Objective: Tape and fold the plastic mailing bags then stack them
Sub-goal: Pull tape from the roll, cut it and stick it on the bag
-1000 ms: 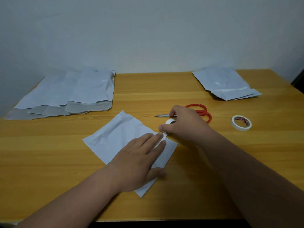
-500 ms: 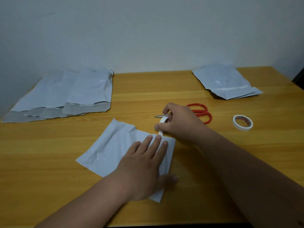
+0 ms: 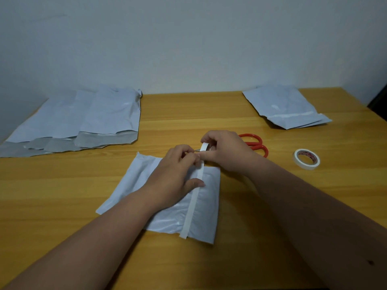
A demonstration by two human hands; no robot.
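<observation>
A folded white mailing bag (image 3: 207,206) lies in front of me on the wooden table (image 3: 62,195). A white tape strip (image 3: 193,203) runs down the bag from its far edge to its near edge. My right hand (image 3: 226,151) pinches the strip's free far end, which curls up above the bag. My left hand (image 3: 176,174) rests on the bag, fingers curled at the strip's far end, thumb pressing beside the tape. A tape roll (image 3: 306,159) lies to the right.
Red-handled scissors (image 3: 254,143) lie behind my right hand. Several unfolded bags (image 3: 83,120) are spread at the back left. A small stack of folded, taped bags (image 3: 287,107) sits at the back right. A wall stands behind the table.
The bag has turned and slid nearer. My left hand moved from lying flat over it to the far edge, uncovering the tape strip. My right hand still holds the strip's end.
</observation>
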